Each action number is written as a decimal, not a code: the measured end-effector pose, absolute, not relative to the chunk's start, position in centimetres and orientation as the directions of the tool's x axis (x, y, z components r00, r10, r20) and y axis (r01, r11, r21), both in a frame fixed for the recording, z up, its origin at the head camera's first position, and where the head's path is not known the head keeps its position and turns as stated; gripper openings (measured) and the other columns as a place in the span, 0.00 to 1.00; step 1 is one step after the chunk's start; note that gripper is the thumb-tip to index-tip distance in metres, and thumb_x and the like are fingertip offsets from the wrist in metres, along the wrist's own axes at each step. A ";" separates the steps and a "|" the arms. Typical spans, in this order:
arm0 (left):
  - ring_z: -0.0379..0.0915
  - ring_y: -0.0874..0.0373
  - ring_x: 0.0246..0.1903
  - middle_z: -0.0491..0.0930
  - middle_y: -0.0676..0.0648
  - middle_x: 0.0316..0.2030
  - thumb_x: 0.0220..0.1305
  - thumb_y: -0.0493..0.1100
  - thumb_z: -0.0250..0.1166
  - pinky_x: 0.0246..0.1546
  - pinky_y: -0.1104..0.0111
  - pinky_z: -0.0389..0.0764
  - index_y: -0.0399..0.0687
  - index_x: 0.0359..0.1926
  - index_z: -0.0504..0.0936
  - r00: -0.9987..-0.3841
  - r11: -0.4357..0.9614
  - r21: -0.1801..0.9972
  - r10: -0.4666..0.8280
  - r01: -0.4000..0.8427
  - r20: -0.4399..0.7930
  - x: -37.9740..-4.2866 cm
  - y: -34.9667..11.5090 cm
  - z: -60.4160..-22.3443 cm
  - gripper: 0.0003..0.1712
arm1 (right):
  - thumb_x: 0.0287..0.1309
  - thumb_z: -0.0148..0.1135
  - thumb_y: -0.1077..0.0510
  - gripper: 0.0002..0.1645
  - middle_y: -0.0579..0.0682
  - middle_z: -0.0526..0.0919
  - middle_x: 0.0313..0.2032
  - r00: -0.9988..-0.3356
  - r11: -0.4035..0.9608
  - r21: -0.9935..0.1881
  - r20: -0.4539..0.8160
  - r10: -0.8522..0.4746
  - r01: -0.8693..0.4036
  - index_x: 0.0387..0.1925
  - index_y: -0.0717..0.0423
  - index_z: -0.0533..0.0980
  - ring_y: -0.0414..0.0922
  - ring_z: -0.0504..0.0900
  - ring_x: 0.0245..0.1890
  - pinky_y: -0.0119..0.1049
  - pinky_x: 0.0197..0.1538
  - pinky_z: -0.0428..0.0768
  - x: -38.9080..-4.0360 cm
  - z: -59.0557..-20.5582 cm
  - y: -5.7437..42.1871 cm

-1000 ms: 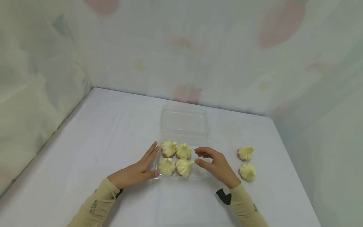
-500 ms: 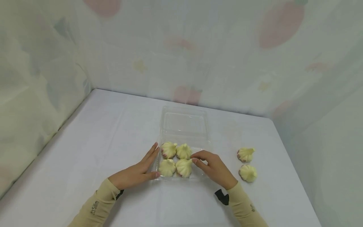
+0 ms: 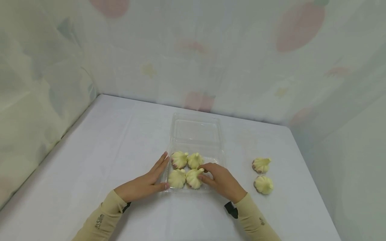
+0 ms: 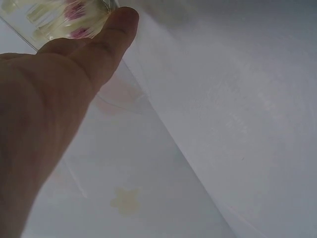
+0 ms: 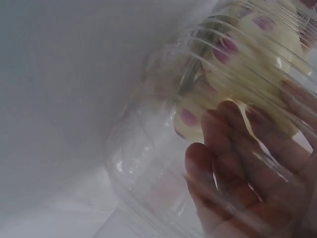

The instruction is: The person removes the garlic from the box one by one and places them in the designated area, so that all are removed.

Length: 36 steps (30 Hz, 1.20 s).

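Observation:
In the head view a clear plastic clamshell box (image 3: pixel 216 160) lies with its lid (image 3: pixel 196 130) folded back toward the far wall. Garlic bulbs fill its left and middle part in two rows: a back left bulb (image 3: pixel 179 160), a back right bulb (image 3: pixel 195 160), a front left bulb (image 3: pixel 177 179) and a front right bulb (image 3: pixel 193 179). My right hand (image 3: pixel 224 182) pinches the front right bulb by its stem side, between thumb and fingers. Straight fingers of my left hand (image 3: pixel 143 184) rest along the box's left wall. The right wrist view shows fingers (image 5: pixel 223 144) through clear plastic.
Two more garlic bulbs lie right of the box, a farther one (image 3: pixel 261 165) and a nearer one (image 3: pixel 263 184). A white cloth covers the table (image 3: pixel 120 134). Patterned curtains (image 3: pixel 235 67) hang behind and at both sides.
My right hand has moved left, from beside the front right garlic bulb to around its stem. That bulb has shifted slightly left. The left hand stays at the box wall.

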<state>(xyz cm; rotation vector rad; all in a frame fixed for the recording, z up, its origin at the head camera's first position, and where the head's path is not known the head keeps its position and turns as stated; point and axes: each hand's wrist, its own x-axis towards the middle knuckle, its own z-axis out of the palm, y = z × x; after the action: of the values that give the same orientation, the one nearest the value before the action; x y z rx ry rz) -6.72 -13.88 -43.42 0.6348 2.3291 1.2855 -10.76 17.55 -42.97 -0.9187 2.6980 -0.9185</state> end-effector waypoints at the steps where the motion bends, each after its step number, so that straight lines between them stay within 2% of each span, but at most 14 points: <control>1: 0.24 0.47 0.76 0.20 0.48 0.79 0.78 0.54 0.56 0.70 0.42 0.46 0.44 0.81 0.31 -0.814 0.473 0.859 0.567 0.195 -0.127 -6.7 -13.9 -43.4 0.50 | 0.70 0.63 0.47 0.20 0.45 0.82 0.55 -0.795 0.624 -0.585 0.060 -0.604 -0.518 0.58 0.51 0.79 0.42 0.80 0.54 0.43 0.53 0.79 -10.8 -43.0 17.5; 14: 0.24 0.46 0.76 0.20 0.48 0.79 0.78 0.54 0.56 0.70 0.41 0.47 0.45 0.81 0.31 -0.817 0.478 0.859 0.561 0.187 -0.135 -6.8 -13.9 -43.4 0.50 | 0.69 0.64 0.48 0.20 0.39 0.82 0.52 -0.757 0.523 -0.681 0.070 -0.650 -0.513 0.57 0.50 0.80 0.41 0.78 0.49 0.45 0.50 0.79 -11.0 -42.9 16.1; 23: 0.23 0.45 0.76 0.19 0.49 0.79 0.78 0.54 0.55 0.69 0.39 0.47 0.46 0.81 0.31 -0.816 0.468 0.863 0.564 0.189 -0.127 -6.8 -13.9 -43.7 0.50 | 0.70 0.64 0.47 0.19 0.40 0.81 0.55 -0.771 0.524 -0.733 0.000 -0.637 -0.433 0.57 0.49 0.79 0.44 0.78 0.56 0.48 0.55 0.78 -11.1 -43.3 15.5; 29: 0.24 0.45 0.76 0.20 0.50 0.79 0.78 0.55 0.55 0.69 0.39 0.47 0.47 0.81 0.31 -0.816 0.468 0.863 0.565 0.192 -0.125 -6.8 -14.0 -43.8 0.50 | 0.72 0.60 0.44 0.21 0.38 0.79 0.56 -0.762 0.512 -0.760 -0.034 -0.647 -0.401 0.59 0.48 0.79 0.43 0.76 0.55 0.47 0.54 0.77 -11.1 -43.4 15.4; 36: 0.23 0.46 0.76 0.20 0.48 0.79 0.77 0.53 0.56 0.70 0.41 0.46 0.45 0.81 0.31 -0.814 0.461 0.866 0.569 0.194 -0.121 -6.9 -14.0 -43.7 0.51 | 0.72 0.59 0.42 0.20 0.34 0.79 0.55 -0.766 0.508 -0.755 -0.013 -0.643 -0.414 0.58 0.45 0.80 0.41 0.77 0.54 0.46 0.52 0.78 -11.2 -43.4 15.6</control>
<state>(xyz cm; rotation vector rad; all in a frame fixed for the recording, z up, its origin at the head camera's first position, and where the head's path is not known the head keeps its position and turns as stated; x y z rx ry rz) -6.87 -14.02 -43.66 0.6412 2.3206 1.3007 -11.15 15.59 -43.45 -0.8882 2.4624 -1.1161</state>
